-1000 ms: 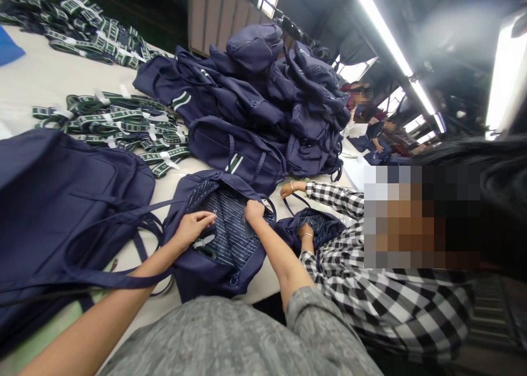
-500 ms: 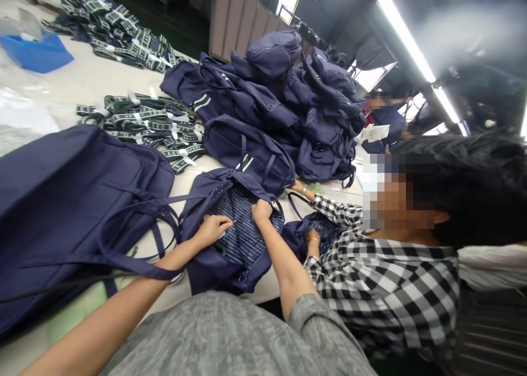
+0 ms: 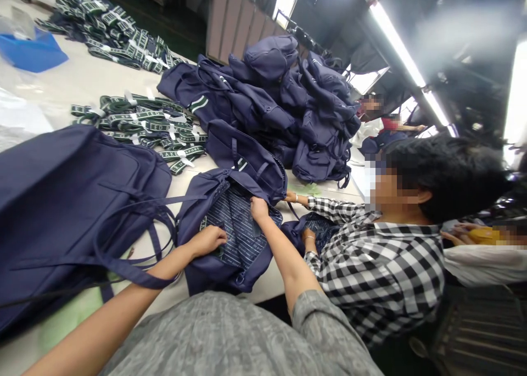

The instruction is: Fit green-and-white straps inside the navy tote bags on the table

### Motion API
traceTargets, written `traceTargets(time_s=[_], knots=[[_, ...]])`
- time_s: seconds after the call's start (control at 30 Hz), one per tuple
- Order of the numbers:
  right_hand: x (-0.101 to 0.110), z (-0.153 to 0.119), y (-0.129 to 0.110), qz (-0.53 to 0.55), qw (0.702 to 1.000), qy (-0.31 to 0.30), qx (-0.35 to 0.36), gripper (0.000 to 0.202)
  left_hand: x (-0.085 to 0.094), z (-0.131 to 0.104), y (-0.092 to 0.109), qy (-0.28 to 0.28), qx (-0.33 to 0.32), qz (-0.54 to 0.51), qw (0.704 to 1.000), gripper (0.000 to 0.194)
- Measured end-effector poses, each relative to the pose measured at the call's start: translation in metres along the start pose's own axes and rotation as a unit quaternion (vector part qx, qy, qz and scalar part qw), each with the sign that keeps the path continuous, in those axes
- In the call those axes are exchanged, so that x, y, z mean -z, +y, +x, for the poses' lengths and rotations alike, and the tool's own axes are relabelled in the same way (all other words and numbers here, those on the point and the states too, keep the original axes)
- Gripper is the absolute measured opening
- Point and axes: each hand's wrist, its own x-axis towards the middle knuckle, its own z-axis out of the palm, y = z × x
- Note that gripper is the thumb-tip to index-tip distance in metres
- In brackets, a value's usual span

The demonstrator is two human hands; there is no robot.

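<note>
A navy duffel bag (image 3: 193,200) lies unzipped in front of me, its striped lining (image 3: 236,228) showing. My right hand (image 3: 259,208) is closed on the bag near the far edge of its opening, gripping fabric there. Over the near-left part of the opening is my left hand (image 3: 209,240), fingers pinched together; whatever they hold is hidden. Below those fingers a small dark green patch shows inside the bag. A navy strap loop (image 3: 150,280) hangs over my left forearm, leading to a large navy bag (image 3: 82,184) on the left.
Behind lies a heap of navy bags (image 3: 255,96). Bundled green lettered straps (image 3: 144,121) lie on the table (image 3: 69,82), with more straps (image 3: 111,27) and a blue tray (image 3: 33,49) further back. Close on my right, a person in a checked shirt (image 3: 379,266) handles bags.
My left hand has shifted slightly left and down over the opening, its fingers curling in more. My right hand keeps its grip. The co-worker's far hand has moved slightly left.
</note>
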Motion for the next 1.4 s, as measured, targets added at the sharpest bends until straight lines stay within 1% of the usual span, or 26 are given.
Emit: traceTargets(time_s=[0.1,0.2,0.3,0.37,0.53,0.67,0.73,0.83,0.9,0.93,1.0,1.03,1.1,1.13,1.17,1.23,1.27,1.33,1.4], knots=[[0.004,-0.001,0.007,-0.026,0.998,-0.009,0.056,0.031,0.002,-0.004,0.002,-0.02,0.02,0.013,1.0,0.018],[0.006,0.0,0.009,-0.041,0.994,-0.013,0.104,0.031,0.0,-0.008,0.002,-0.043,0.036,0.044,0.997,0.016],[0.007,-0.003,0.007,-0.046,0.99,-0.019,0.13,0.031,-0.006,-0.016,-0.001,-0.077,0.057,0.078,0.992,0.015],[0.006,-0.012,0.007,-0.047,0.989,-0.026,0.14,0.03,-0.01,-0.024,-0.003,-0.094,0.071,0.095,0.988,0.015],[-0.004,-0.054,0.012,-0.033,0.989,-0.038,0.141,0.024,-0.025,-0.052,-0.004,-0.1,0.06,0.11,0.987,0.018],[-0.012,-0.093,0.014,0.042,0.992,-0.034,0.11,0.017,-0.04,-0.077,-0.006,-0.114,0.066,0.131,0.983,0.019],[-0.014,-0.114,0.012,0.083,0.99,-0.02,0.116,0.016,-0.046,-0.093,-0.009,-0.125,0.075,0.146,0.978,0.019],[-0.014,-0.145,0.007,0.128,0.98,0.013,0.15,0.016,-0.047,-0.116,-0.009,-0.149,0.079,0.154,0.974,0.021],[-0.012,-0.162,0.004,0.145,0.975,0.032,0.167,0.016,-0.043,-0.124,-0.005,-0.169,0.068,0.144,0.973,0.022],[-0.012,-0.168,0.002,0.151,0.973,0.039,0.168,0.016,-0.041,-0.123,0.0,-0.178,0.058,0.138,0.973,0.022],[-0.01,-0.175,0.001,0.158,0.973,0.047,0.164,0.016,-0.036,-0.112,0.013,-0.19,0.029,0.129,0.973,0.023],[-0.01,-0.176,0.001,0.161,0.972,0.05,0.16,0.016,-0.035,-0.102,0.022,-0.189,0.013,0.127,0.974,0.024],[-0.009,-0.173,0.001,0.173,0.971,0.059,0.152,0.015,-0.035,-0.075,0.042,-0.172,-0.007,0.134,0.976,0.022],[-0.008,-0.171,0.001,0.184,0.97,0.066,0.147,0.015,-0.035,-0.059,0.052,-0.159,-0.004,0.145,0.977,0.021],[-0.008,-0.169,0.001,0.197,0.967,0.074,0.142,0.014,-0.036,-0.042,0.061,-0.138,0.013,0.162,0.977,0.019],[-0.011,-0.164,0.001,0.231,0.96,0.097,0.121,0.012,-0.036,-0.009,0.073,-0.088,0.068,0.186,0.976,0.015],[-0.013,-0.162,0.001,0.25,0.956,0.11,0.105,0.012,-0.036,0.006,0.075,-0.067,0.093,0.19,0.975,0.012],[-0.021,-0.158,0.001,0.292,0.945,0.133,0.058,0.011,-0.034,0.029,0.071,-0.032,0.118,0.169,0.978,0.01],[-0.03,-0.156,0.002,0.338,0.931,0.14,0.0,0.011,-0.035,0.043,0.057,0.007,0.12,0.086,0.989,0.01]])
